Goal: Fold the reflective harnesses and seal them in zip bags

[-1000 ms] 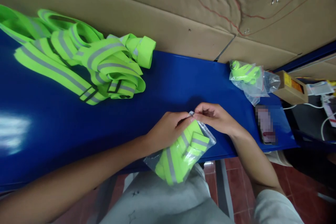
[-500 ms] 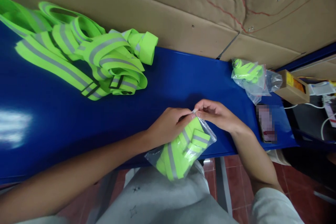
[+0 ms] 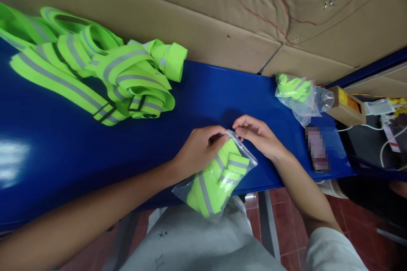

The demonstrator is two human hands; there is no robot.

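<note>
A clear plastic bag (image 3: 219, 178) holding a folded neon-green reflective band lies over the near edge of the blue table (image 3: 63, 152). My left hand (image 3: 199, 150) grips the bag's upper left part, fingers curled on it. My right hand (image 3: 256, 133) pinches the bag's top corner with fingers closed. The two hands almost touch at the bag's mouth.
A heap of loose neon-green reflective bands (image 3: 95, 72) lies at the table's far left. A second bagged band (image 3: 297, 93) sits at the far right, beside a small cardboard box (image 3: 346, 106) and a blurred flat object (image 3: 316, 148). Cardboard sheets (image 3: 222, 17) back the table.
The hands have shifted slightly along the bag's mouth. The bag stays in the same place at the table edge.
</note>
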